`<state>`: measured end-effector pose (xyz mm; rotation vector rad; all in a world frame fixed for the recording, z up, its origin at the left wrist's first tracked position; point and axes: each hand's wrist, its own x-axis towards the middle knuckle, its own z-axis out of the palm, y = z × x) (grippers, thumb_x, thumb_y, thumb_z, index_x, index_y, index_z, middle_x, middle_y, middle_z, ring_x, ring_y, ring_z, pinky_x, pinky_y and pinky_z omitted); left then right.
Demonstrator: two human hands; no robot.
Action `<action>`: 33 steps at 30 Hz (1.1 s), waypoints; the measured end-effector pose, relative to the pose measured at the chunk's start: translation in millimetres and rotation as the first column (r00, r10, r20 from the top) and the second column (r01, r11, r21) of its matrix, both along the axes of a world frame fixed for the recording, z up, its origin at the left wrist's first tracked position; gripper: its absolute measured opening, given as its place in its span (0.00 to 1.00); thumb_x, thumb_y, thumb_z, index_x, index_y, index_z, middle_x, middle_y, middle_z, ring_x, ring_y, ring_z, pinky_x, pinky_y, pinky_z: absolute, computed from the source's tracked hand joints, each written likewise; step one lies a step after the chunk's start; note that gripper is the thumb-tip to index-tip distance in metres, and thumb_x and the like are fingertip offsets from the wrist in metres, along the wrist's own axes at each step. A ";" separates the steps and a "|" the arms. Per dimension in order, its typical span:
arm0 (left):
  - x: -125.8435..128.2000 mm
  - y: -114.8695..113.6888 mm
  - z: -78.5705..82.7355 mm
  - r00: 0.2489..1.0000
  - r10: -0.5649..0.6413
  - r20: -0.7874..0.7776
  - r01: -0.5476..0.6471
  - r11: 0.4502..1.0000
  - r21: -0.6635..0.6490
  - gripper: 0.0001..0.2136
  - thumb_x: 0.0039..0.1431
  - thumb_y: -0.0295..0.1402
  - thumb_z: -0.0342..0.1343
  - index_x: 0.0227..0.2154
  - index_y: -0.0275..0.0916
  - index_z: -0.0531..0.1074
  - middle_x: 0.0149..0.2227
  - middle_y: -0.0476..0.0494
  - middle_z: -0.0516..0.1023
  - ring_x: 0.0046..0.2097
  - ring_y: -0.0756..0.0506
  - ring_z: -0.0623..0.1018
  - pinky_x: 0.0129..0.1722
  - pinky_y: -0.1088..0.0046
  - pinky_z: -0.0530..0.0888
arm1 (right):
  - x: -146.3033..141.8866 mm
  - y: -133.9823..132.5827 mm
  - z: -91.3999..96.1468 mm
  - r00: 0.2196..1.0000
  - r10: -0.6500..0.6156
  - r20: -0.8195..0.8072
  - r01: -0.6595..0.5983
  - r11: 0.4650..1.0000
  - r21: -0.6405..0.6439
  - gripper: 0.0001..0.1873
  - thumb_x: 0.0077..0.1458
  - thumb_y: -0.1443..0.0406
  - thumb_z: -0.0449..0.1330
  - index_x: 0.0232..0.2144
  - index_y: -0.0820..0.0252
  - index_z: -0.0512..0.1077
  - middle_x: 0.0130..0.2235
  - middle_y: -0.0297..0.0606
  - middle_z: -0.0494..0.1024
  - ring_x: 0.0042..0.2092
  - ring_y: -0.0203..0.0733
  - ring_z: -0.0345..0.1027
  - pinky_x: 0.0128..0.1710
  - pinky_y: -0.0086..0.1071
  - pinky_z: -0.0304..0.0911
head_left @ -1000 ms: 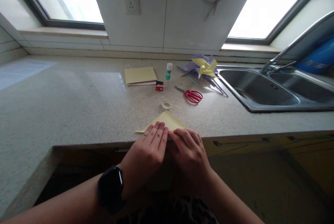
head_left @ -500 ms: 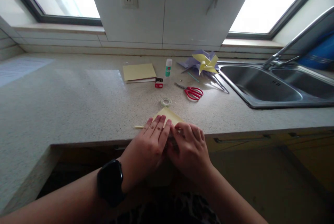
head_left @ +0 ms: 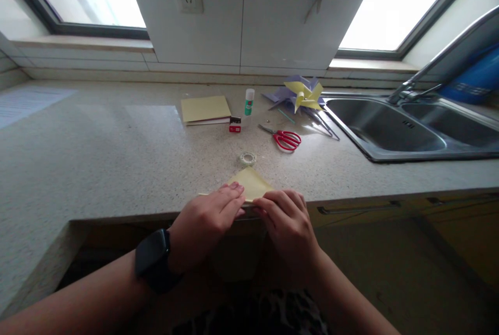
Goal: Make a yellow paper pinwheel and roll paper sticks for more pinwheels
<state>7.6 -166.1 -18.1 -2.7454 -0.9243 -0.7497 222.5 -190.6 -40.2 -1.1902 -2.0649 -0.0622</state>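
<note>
A yellow paper folded into a triangle (head_left: 251, 181) lies at the front edge of the speckled countertop (head_left: 117, 153). My left hand (head_left: 206, 218), with a black watch on its wrist, rests flat on the paper's near left edge, fingers stretched out together. My right hand (head_left: 286, 220) lies beside it on the near right edge, fingers bent and pressing down on the fold. The paper's near edge is hidden under both hands.
A small tape roll (head_left: 248, 158) sits just behind the paper. Farther back are red scissors (head_left: 286, 139), a glue stick (head_left: 249, 101), a small red box (head_left: 235, 125), a yellow paper pad (head_left: 205, 109) and a yellow and purple pinwheel (head_left: 302, 95). A steel sink (head_left: 390, 129) lies right.
Both hands have slid back toward the counter's front edge along the paper, uncovering more of the triangle. The left fingers now point right instead of forward.
</note>
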 end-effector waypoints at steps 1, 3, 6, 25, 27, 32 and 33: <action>0.6 -1.1 0.7 1.000 0.002 0.011 -0.001 1.000 -0.004 0.10 0.68 0.25 0.52 0.48 0.28 0.75 0.52 0.29 0.80 0.55 0.38 0.80 0.54 0.59 0.79 | -1.7 -1.2 0.4 1.000 -0.018 -0.008 0.018 1.000 -0.001 0.05 0.65 0.66 0.60 0.39 0.54 0.77 0.38 0.34 0.79 0.41 0.42 0.66 0.44 0.38 0.59; 2.6 -3.3 3.0 1.000 0.007 0.022 -0.007 1.000 -0.006 0.09 0.68 0.24 0.52 0.45 0.28 0.76 0.50 0.31 0.81 0.53 0.39 0.81 0.53 0.60 0.80 | -4.5 -3.3 1.6 0.999 -0.040 -0.014 0.040 0.999 0.004 0.06 0.66 0.66 0.59 0.36 0.54 0.77 0.36 0.34 0.79 0.39 0.42 0.67 0.43 0.39 0.58; 5.1 -5.1 7.3 1.000 -0.009 0.011 0.009 0.999 0.050 0.09 0.67 0.22 0.52 0.41 0.28 0.78 0.47 0.34 0.83 0.52 0.39 0.81 0.53 0.60 0.80 | -5.4 -5.0 4.3 0.999 -0.037 -0.010 0.037 0.999 0.012 0.06 0.66 0.67 0.60 0.36 0.54 0.77 0.36 0.33 0.80 0.38 0.42 0.67 0.42 0.39 0.57; 9.5 -13.3 6.1 0.952 0.173 -0.254 -0.152 0.983 0.102 0.25 0.60 0.31 0.64 0.58 0.24 0.70 0.41 0.37 0.77 0.40 0.39 0.76 0.39 0.60 0.78 | 2.1 1.3 5.8 0.955 -0.138 0.261 0.124 0.990 0.071 0.16 0.65 0.62 0.61 0.54 0.55 0.75 0.43 0.39 0.78 0.44 0.49 0.65 0.45 0.42 0.59; 8.7 -13.1 6.5 0.953 0.171 -0.251 -0.140 0.981 0.137 0.24 0.62 0.31 0.62 0.58 0.23 0.69 0.39 0.38 0.78 0.38 0.40 0.76 0.36 0.60 0.78 | 1.9 1.1 6.1 0.960 -0.126 0.249 0.107 0.990 0.087 0.17 0.65 0.64 0.60 0.55 0.57 0.73 0.42 0.39 0.78 0.45 0.48 0.65 0.46 0.41 0.59; 5.5 -12.3 7.4 0.966 0.134 -0.220 -0.089 0.976 0.201 0.21 0.67 0.29 0.56 0.60 0.25 0.67 0.39 0.37 0.81 0.36 0.42 0.79 0.34 0.61 0.80 | 2.4 -1.2 8.8 0.983 -0.060 0.172 0.049 0.997 0.063 0.10 0.67 0.65 0.59 0.49 0.55 0.75 0.40 0.35 0.79 0.42 0.43 0.67 0.46 0.39 0.59; 5.1 -12.3 7.0 0.970 0.122 -0.209 -0.075 0.973 0.219 0.19 0.67 0.28 0.56 0.58 0.25 0.70 0.40 0.36 0.82 0.37 0.41 0.81 0.35 0.61 0.80 | 2.3 -1.6 9.4 0.985 -0.055 0.165 0.045 0.997 0.062 0.08 0.67 0.65 0.59 0.46 0.55 0.76 0.40 0.35 0.79 0.42 0.43 0.68 0.46 0.39 0.59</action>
